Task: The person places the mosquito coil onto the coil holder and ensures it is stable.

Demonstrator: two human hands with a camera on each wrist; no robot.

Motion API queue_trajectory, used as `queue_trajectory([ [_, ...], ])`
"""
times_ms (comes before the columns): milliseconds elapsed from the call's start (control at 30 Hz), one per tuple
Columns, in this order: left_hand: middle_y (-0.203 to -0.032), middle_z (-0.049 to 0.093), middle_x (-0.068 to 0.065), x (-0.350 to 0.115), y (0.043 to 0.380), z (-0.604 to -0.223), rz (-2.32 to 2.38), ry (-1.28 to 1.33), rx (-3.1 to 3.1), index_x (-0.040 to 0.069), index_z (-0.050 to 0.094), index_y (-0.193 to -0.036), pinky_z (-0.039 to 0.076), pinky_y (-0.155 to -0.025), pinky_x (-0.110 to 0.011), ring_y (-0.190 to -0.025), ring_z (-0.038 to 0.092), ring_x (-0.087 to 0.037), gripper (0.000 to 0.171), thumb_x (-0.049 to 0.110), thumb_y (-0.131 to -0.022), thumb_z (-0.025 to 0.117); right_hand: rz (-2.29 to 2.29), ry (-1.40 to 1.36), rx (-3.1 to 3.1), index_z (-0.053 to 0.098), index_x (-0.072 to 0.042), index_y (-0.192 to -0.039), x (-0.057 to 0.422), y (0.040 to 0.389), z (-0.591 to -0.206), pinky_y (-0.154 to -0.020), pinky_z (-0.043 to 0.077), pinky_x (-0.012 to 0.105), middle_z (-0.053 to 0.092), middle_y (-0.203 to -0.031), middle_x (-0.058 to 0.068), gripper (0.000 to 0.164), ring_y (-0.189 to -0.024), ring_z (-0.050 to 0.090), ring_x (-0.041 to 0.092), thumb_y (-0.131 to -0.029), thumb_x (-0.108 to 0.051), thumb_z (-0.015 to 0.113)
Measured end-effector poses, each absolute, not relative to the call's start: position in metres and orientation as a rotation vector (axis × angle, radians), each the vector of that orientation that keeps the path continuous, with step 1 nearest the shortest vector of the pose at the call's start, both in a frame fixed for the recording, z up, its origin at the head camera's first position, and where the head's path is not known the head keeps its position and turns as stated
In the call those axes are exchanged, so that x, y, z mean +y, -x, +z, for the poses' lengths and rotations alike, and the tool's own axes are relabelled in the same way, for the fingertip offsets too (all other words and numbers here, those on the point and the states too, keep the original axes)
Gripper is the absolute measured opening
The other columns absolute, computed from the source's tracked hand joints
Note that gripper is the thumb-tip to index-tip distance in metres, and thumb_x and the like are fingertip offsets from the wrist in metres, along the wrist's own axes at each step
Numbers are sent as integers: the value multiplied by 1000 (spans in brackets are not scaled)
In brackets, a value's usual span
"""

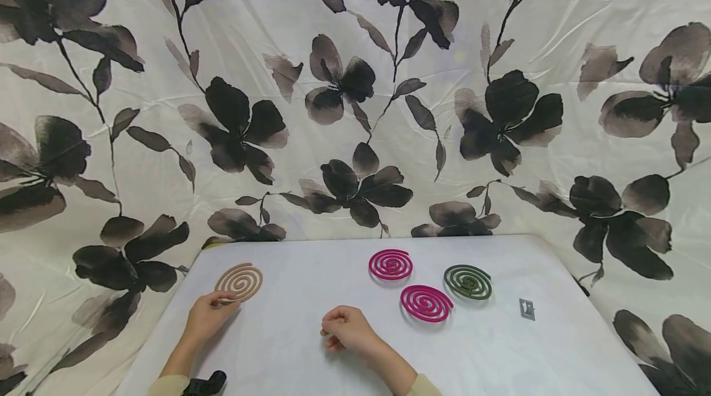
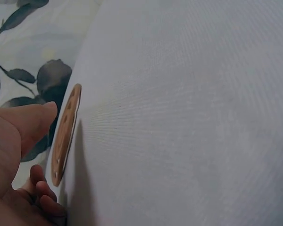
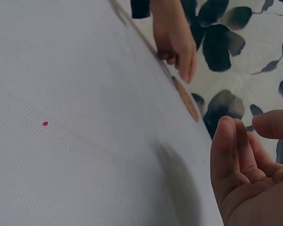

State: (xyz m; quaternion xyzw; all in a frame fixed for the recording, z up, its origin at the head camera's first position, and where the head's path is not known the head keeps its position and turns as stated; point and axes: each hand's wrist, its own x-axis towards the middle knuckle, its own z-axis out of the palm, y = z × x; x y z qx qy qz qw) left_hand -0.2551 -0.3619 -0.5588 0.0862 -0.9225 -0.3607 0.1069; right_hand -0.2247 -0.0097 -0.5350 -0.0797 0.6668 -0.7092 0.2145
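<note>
Tan and wood-like: a spiral coil (image 1: 241, 284), ring within ring, on a white table cover (image 1: 294, 279) with a fine, ribbed texture. Seen edge-on from the left wrist, slim and rounded, with small dark gaps along the face. At the near edge of the tan coil, the digits of a left hand (image 1: 207, 320), overlapping it in the head view; cannot tell a pinch from a light touch. Nearer than the tan coil, at that wrist, a smooth black fitting (image 1: 208, 383) beside a pale yellow cuff (image 1: 169, 385). Right of the tan coil and nearer, a right hand (image 1: 350, 329) above the cover, fingers loosely bent, thumb apart from the fingertips. Farther right of the tan coil, a magenta spiral coil (image 1: 391, 264) and, nearer, a second magenta spiral coil (image 1: 427, 304), both round-stranded. Farther right again from the tan coil, a dark green spiral coil (image 1: 468, 283), similarly wound, then a small flat grey rectangle (image 1: 527, 309), its pattern too small to read. Behind the tan coil, a pale fabric backdrop (image 1: 350, 192), softly creased, printed with black and grey-brown flowers.
</note>
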Motion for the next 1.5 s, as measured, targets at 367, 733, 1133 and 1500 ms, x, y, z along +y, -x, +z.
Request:
queue_trajectory([
  [367, -97, 68, -13, -359, 261, -564, -994, -259, -2717, 4, 73, -96, 43, -74, -41, -87, 58, -29, 22, 20, -82, 78, -1971, 204, 1857, 62, 2, -98, -20, 228, -534, -52, 53, 24, 67, -81, 9, 12, -58, 60, 12, -90, -7, 62],
  [733, -92, 69, -10, -353, 268, -564, -871, -249, -2762, 5, 74, -94, 45, -69, -42, -83, 61, -29, 23, 25, -82, 77, -1945, 234, 1844, 62, -1, -95, -28, 227, -538, -54, 54, 24, 67, -81, 7, 8, -59, 60, 12, -91, -8, 61],
  [1133, -77, 67, -3, -344, 259, -563, -874, -217, -2747, 7, 74, -84, 40, -61, -35, -68, 55, -18, 13, 19, -80, 79, -1923, 230, 1841, 61, -2, -97, -36, 228, -546, -53, 54, 24, 66, -82, 6, 9, -60, 61, 12, -92, -9, 61],
  [1500, -73, 63, 1, -335, 254, -567, -899, -182, -2757, 8, 75, -83, 40, -61, -34, -66, 52, -17, 13, 20, -80, 80, -1910, 210, 1836, 61, -2, -96, -39, 227, -548, -54, 54, 25, 65, -81, 6, 8, -59, 61, 12, -93, -9, 60],
])
